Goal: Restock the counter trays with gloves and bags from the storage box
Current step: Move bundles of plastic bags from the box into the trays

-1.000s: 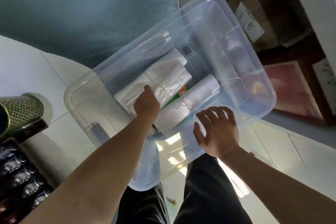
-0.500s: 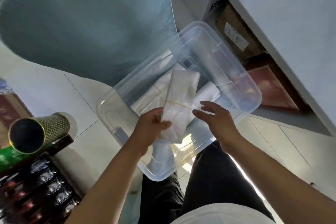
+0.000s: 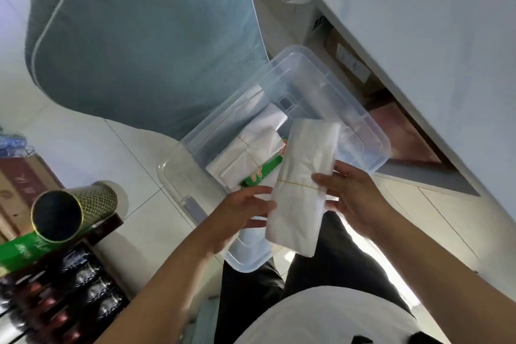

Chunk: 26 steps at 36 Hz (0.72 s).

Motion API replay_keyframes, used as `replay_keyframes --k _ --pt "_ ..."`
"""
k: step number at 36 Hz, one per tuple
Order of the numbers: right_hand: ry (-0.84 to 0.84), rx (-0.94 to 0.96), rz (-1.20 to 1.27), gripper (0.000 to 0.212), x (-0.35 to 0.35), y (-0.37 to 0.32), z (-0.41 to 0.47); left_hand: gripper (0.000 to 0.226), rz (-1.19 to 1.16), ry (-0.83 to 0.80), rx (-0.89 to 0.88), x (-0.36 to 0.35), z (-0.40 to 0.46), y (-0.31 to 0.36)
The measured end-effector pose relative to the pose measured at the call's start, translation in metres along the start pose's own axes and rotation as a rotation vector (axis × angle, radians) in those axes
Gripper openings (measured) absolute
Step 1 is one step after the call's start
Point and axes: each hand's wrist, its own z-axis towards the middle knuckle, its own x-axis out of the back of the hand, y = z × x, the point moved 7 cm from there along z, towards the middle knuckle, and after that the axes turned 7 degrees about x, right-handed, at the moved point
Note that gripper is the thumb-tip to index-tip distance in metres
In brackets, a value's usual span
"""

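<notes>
One bundle of bags (image 3: 303,184) (rubber-banded) held above one clear storage box (image 3: 371,131). Left hand (image 3: 243,212) and right hand (image 3: 354,198) both gripping it, fingers curled round its edges.

We see our own two bare forearms, with no sleeves, watch or rings showing on the left hand (image 3: 245,212) or the right hand (image 3: 354,198). Just beneath the forearms, our white short-sleeved cotton top (image 3: 321,318) fills the lower edge. Beyond the top, between the forearms, are plain black trousers (image 3: 329,257).
</notes>
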Motion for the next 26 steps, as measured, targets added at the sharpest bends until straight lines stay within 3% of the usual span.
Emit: replay_keyframes --k 3,6,9,13,21,26 --pt "0.086 0.008 0.002 0.030 0.018 0.012 -0.003 0.030 0.029 0.220 0.035 0.032 0.049 -0.011" --pt "0.110 -0.010 -0.014 0.031 0.031 0.023 -0.007 0.032 0.301 0.398 0.055 0.057 0.097 -0.010" --pt "0.134 -0.006 -0.040 0.034 0.042 0.028 -0.009 0.047 0.608 0.473 0.022 0.066 0.138 0.001" --pt "0.156 0.032 -0.055 0.032 0.052 0.030 -0.010 0.064 0.845 0.643 0.032 0.079 0.179 0.009" --pt "0.196 0.027 -0.002 0.030 0.070 0.048 -0.003 0.053 1.016 0.822 -0.026 0.072 0.220 0.014" --pt "0.184 0.013 -0.055 0.029 0.072 0.041 0.005 0.049 0.906 0.706 -0.053 0.071 0.216 0.011"
